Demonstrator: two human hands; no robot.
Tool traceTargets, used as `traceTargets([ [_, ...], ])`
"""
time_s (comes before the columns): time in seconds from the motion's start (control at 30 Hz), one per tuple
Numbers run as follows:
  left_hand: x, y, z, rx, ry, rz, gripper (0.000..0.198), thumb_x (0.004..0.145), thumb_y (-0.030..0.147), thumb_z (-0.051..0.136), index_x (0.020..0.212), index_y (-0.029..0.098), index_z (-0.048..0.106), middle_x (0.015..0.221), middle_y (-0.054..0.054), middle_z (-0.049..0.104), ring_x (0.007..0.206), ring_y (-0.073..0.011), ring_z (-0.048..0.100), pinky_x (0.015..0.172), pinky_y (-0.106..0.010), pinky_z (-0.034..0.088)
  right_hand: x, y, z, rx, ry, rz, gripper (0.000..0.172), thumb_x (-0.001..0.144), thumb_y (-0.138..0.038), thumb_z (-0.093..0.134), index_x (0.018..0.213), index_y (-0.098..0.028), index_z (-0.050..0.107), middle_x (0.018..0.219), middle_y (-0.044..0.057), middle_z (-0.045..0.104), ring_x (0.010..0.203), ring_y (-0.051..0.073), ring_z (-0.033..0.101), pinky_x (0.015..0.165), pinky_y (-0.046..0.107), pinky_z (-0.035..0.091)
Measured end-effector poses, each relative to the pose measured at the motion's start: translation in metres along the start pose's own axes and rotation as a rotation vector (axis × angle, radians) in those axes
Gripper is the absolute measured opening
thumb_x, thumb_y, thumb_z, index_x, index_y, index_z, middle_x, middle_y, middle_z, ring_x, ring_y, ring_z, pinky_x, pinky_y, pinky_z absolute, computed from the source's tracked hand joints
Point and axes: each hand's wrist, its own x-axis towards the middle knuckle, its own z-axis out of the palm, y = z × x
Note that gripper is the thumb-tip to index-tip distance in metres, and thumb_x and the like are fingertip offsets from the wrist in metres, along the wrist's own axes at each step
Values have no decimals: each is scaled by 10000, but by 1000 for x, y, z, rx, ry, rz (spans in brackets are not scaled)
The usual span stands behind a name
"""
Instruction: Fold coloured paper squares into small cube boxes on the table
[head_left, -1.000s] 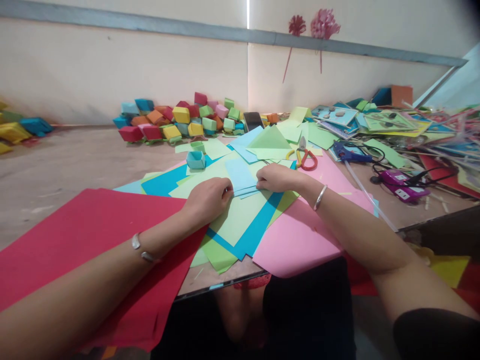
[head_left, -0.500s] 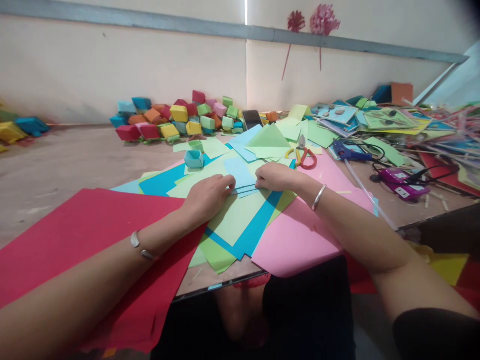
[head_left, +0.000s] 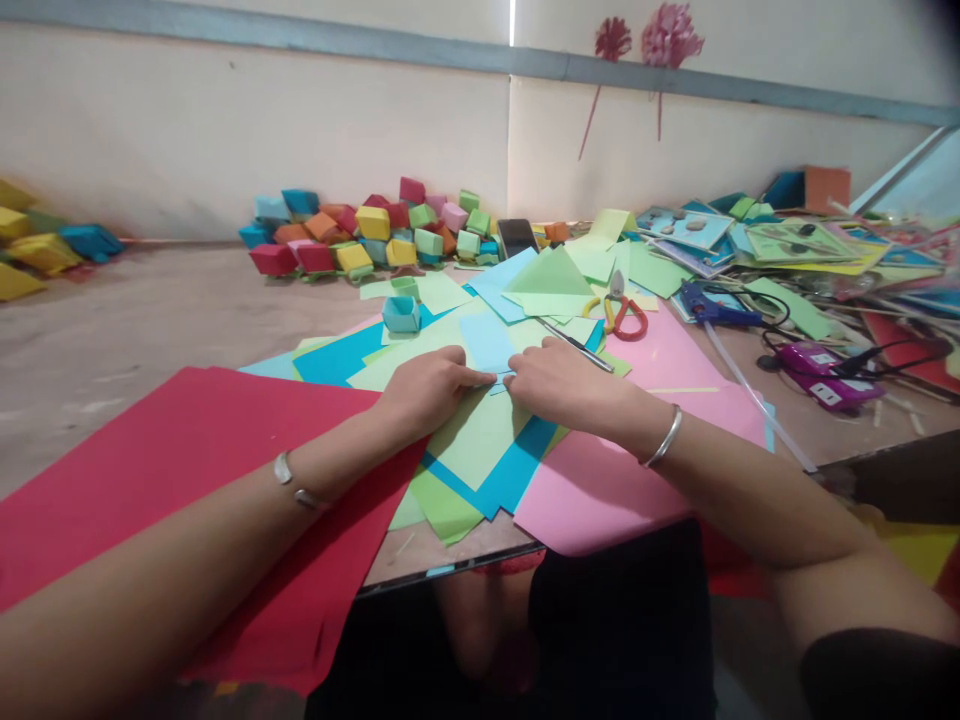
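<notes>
A small light blue piece of paper (head_left: 486, 342) lies between my hands on top of layered coloured sheets, its near edge folded. My left hand (head_left: 429, 390) is closed at its left side, one digit stretched along the fold toward the other hand. My right hand (head_left: 562, 385) is closed on the paper's right end, fingertips pressed down close to the left hand's. Much of the fold is hidden by the fingers. A pen (head_left: 579, 346) lies just beyond my right hand. A small light blue folded paper box (head_left: 401, 314) stands farther off to the left.
Large red sheets (head_left: 187, 480) lie under my left forearm, pink paper (head_left: 600, 490) under the right. Red-and-yellow-handled pliers (head_left: 622, 312), a blue glue gun (head_left: 720, 305) and a purple power strip (head_left: 825, 375) are at right. Several coloured paper boxes (head_left: 371, 222) line the wall.
My hands have come closer together over the fold, the left digit reaching farther right. The pen beyond my right hand now shows plainly. The whole view has shifted slightly.
</notes>
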Motion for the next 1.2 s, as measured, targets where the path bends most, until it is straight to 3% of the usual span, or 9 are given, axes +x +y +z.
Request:
traceTargets([
  [0.23, 0, 1, -1, -2, -18, -17, 369, 951, 287, 460, 1157, 291, 765, 848, -66, 611, 721, -211, 570, 604, -301, 359, -8, 10, -2, 8, -148, 96, 303, 852, 48, 495, 961, -83, 746, 853, 156, 710, 815, 228, 660, 605, 292, 335],
  [0.47, -3, 16, -11, 216, 102, 95, 346, 970, 244, 490, 1122, 386, 766, 954, -109, 600, 898, -283, 528, 757, -393, 358, -6, 15, -5, 50, -145, 112, 347, 827, 38, 488, 985, -101, 765, 901, 164, 725, 817, 230, 671, 632, 303, 390],
  [0.6, -5, 19, -14, 258, 63, 176, 360, 964, 217, 481, 1097, 376, 775, 977, -113, 620, 950, -300, 509, 805, -435, 344, -4, 16, -3, 55, -123, 120, 372, 818, 42, 489, 1007, -117, 768, 878, 155, 730, 831, 240, 677, 647, 315, 408],
  [0.77, -9, 6, -28, 329, 25, 220, 395, 932, 138, 457, 952, 301, 817, 871, -93, 635, 909, -283, 511, 812, -424, 322, -4, 17, -1, 20, -117, 109, 370, 831, 45, 499, 1046, -125, 749, 854, 141, 722, 806, 222, 674, 618, 278, 398],
  [0.9, -12, -10, -41, 321, -50, 308, 355, 911, 136, 512, 867, 307, 820, 777, -55, 617, 844, -242, 521, 833, -394, 314, -3, 18, 0, 1, -120, 97, 372, 817, 50, 512, 1054, -124, 742, 820, 128, 708, 776, 210, 666, 603, 267, 393],
  [1.07, -16, -23, -47, 259, -79, 302, 340, 904, 158, 520, 841, 311, 818, 726, -49, 600, 800, -222, 527, 828, -371, 333, -3, 18, 1, -7, -129, 97, 369, 783, 64, 521, 1018, -117, 742, 807, 125, 691, 754, 198, 651, 583, 266, 381],
  [1.2, -12, -29, -48, 222, -84, 304, 320, 824, 146, 531, 606, 237, 747, 687, -62, 616, 776, -211, 522, 803, -366, 358, -3, 18, 0, -3, -120, 95, 357, 767, 73, 536, 986, -119, 742, 807, 122, 689, 739, 194, 643, 588, 269, 378],
])
